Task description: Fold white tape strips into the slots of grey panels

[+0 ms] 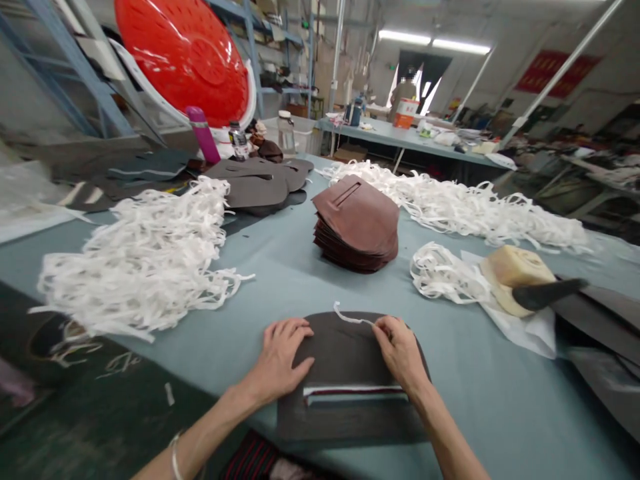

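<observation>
In front of me on the table lies a dark grey leather-like panel [345, 357] with a rounded far edge. A long slot [355, 395] with white edging runs across its near half. My left hand [285, 353] rests flat on the panel's left side, fingers apart. Near the far right edge of the panel, my right hand [400, 350] pinches the end of a thin white strip [347, 318]. The strip's other end curls up and leftward over the panel. Beyond the panel stands a stack of brown slotted panels [357, 220].
White strips are heaped at the left [145, 260], along the far right [465, 207], and in a smaller bundle [445, 273]. A pale yellow block [520, 270] with a black-handled tool [547, 292] sits to the right. Grey panels [255, 183] and a purple bottle [203, 135] are farther back.
</observation>
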Motion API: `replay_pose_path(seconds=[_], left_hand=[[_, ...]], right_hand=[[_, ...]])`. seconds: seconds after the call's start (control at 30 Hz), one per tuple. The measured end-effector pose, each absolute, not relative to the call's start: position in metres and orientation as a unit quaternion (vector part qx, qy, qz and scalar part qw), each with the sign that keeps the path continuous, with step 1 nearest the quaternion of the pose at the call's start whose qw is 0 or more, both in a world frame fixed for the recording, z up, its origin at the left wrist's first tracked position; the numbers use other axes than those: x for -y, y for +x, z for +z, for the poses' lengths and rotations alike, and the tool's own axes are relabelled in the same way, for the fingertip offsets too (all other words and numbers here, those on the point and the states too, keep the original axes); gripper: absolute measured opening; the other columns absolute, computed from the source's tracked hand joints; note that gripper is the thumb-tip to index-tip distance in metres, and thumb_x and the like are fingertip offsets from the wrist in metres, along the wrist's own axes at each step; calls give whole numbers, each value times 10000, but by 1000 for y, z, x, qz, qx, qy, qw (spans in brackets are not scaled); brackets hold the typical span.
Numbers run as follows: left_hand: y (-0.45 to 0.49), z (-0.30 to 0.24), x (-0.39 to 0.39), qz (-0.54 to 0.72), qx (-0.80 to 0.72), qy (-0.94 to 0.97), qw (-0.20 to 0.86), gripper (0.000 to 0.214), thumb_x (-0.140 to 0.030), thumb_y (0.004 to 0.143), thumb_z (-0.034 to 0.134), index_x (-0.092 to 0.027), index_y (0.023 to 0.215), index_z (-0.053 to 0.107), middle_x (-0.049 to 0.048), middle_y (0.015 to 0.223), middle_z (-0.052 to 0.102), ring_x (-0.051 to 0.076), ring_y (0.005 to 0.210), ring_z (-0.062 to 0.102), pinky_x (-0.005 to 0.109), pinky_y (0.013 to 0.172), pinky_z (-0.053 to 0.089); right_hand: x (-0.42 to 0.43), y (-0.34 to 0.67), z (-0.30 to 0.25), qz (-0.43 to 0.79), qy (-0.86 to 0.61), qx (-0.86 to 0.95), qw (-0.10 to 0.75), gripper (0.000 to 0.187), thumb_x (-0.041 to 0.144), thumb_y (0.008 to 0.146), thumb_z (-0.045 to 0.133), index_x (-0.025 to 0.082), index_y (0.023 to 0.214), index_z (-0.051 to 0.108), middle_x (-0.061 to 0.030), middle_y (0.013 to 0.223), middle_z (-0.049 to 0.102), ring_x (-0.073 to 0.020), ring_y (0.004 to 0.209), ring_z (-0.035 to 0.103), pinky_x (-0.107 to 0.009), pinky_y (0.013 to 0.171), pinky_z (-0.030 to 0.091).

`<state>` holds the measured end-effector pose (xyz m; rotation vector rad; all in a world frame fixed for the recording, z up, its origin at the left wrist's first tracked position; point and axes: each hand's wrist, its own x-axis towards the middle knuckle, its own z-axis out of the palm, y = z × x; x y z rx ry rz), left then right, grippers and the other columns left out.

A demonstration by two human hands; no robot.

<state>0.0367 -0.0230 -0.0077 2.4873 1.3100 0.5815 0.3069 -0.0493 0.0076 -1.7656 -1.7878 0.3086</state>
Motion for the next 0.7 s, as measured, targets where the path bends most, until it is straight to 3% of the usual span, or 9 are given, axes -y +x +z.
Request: replay_pose_path(seconds=[0.1, 0.23, 0.33, 0.4, 0.5, 0.7], left_hand=[[54, 4, 15, 241, -476, 839, 109, 314, -192, 824, 505, -221, 1135, 531, 90, 1220, 554, 263, 1210, 434, 479, 1014, 270], [82, 30, 12, 245, -357, 888, 155, 409, -317, 901, 462, -209, 1294, 438, 97, 1297, 526, 246, 1294, 366, 458, 1077, 201], [88, 39, 14, 204, -316, 897, 233, 261, -326, 945, 383, -212, 1075, 579, 37, 1025, 651, 187, 1059, 547, 403, 1028, 272], [78, 39, 15, 175, -327, 880, 298, 271, -323, 953, 364, -204, 905, 603, 3, 869, 647, 146, 865, 584, 319, 901, 371], [53, 37, 21, 152, -352, 844, 375, 289, -325, 954, 356, -202, 859, 600, -5, 839, 622, 128, 786, 569, 245, 751, 404], [14, 31, 50, 123, -412, 791, 435, 271, -324, 935, 393, -195, 844, 613, -1, 837, 625, 130, 782, 562, 236, 738, 394]], right_hand=[[63, 292, 14, 171, -645, 663, 338, 163, 249, 880, 503, 210, 724, 528, -11, 796, 534, -155, 776, 507, -285, 722, 411], [69, 267, 28, 201, -592, 690, 366, 109, 229, 861, 532, 205, 756, 547, -44, 959, 532, -173, 927, 512, -312, 818, 421], [73, 263, 37, 197, -594, 694, 357, 145, 252, 866, 549, 208, 730, 527, -30, 880, 541, -172, 886, 513, -311, 806, 422], [80, 269, 38, 199, -607, 691, 339, 200, 282, 874, 554, 211, 696, 497, -10, 790, 526, -159, 801, 508, -291, 749, 423], [97, 281, 32, 218, -611, 693, 315, 223, 301, 890, 535, 212, 696, 472, -2, 770, 509, -145, 747, 502, -264, 690, 417], [138, 289, 8, 287, -609, 700, 239, 215, 296, 947, 415, 213, 758, 473, -8, 819, 515, -125, 731, 524, -235, 671, 419]])
